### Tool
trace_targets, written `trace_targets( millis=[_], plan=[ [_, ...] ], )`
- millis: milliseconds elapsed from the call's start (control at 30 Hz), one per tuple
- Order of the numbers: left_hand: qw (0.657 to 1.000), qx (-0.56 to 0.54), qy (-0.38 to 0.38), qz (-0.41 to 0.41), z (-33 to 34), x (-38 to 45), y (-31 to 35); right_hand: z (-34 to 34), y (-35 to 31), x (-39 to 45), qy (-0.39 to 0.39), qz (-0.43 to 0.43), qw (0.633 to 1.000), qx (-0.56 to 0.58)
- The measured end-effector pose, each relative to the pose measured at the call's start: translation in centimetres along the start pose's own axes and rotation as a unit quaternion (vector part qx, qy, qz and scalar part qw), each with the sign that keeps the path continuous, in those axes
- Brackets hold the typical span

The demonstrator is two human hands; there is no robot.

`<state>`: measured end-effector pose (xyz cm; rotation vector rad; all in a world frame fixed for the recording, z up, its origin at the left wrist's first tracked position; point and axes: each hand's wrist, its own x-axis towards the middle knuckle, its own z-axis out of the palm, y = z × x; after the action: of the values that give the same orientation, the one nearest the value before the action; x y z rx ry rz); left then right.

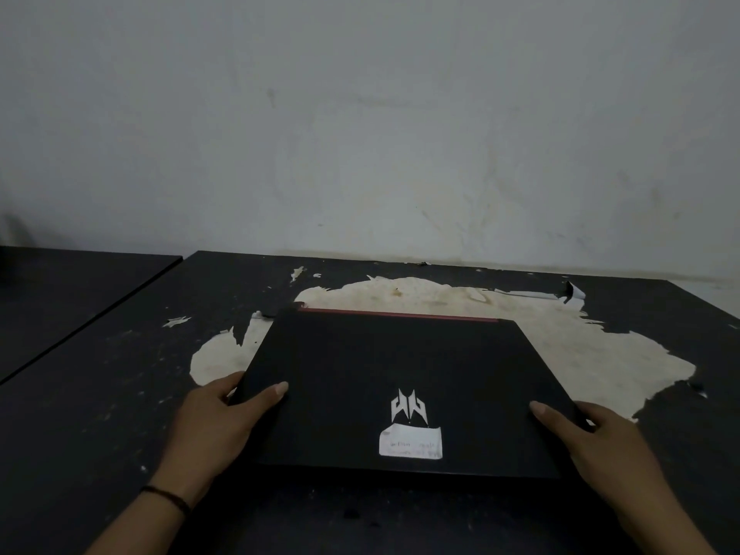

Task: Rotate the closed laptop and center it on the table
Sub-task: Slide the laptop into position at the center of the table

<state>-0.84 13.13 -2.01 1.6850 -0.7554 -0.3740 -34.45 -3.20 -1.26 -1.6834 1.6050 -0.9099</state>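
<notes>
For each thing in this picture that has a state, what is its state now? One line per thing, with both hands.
laptop: closed, flat on the table, red strip at far edge.
paper label: stuck on the lid, below the logo.
left hand: grips the laptop's left edge, thumb on the lid.
right hand: grips the right edge, thumb on the lid.
table: dark coating peeled off in a large patch.

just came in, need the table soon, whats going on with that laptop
A person grips a closed black laptop by its two sides, left hand and right hand, thumbs on the lid. It lies flat on the worn dark table, red strip at the far edge, roughly square to the table's edge.
</notes>
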Motion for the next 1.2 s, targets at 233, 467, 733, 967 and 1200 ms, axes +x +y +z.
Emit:
trace_targets(
  millis=[233,467,733,967,1200],
  plan=[
    [0.999,0.051,-0.011,0.005,-0.2,0.1,0.1,0.2,0.0,0.0,-0.01,0.011,0.999,-0.037],
    [0.99,0.139,-0.032,-0.015,-0.4,1.2,-0.7,0.2,-0.8,-1.0,0.003,-0.011,0.999,-0.046],
    [0.963,0.264,-0.044,-0.032,-0.5,2.0,0.2,0.0,-0.6,-1.2,-0.003,-0.047,0.999,-0.025],
    [0.932,0.358,-0.062,-0.01,-0.8,2.7,1.0,-0.2,-0.6,-1.1,0.028,-0.092,0.993,-0.069],
    [0.895,0.441,-0.057,0.024,-1.2,2.9,1.0,0.2,-0.1,-0.6,0.045,-0.086,0.992,-0.08]
  ],
)
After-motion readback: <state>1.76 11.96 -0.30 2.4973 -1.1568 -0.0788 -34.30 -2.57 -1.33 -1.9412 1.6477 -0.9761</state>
